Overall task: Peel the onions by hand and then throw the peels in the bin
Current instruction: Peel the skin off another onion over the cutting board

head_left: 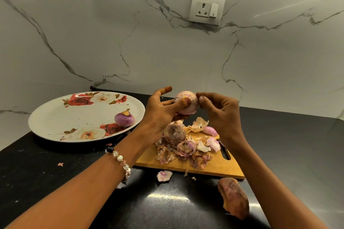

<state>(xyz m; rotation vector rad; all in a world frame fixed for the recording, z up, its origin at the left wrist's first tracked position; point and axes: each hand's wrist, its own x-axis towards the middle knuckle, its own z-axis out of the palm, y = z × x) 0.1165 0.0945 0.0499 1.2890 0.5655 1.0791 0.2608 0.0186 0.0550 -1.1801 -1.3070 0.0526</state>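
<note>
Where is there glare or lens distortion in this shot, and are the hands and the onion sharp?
Head view: a bright glare patch sits on the black countertop in front of the cutting board, and light streaks cross the marble wall; the wide lens bows the counter edge and stretches the forearms; the left hand, right hand and the held onion look reasonably sharp.

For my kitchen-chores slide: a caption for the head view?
Left hand holds an onion above the peel-strewn board while the right hand picks at its skin.

Both hands raised, fingertips meeting

The left hand (163,111) is gripping with curled fingers; the right hand (217,111) is pinching just beside it.
</note>
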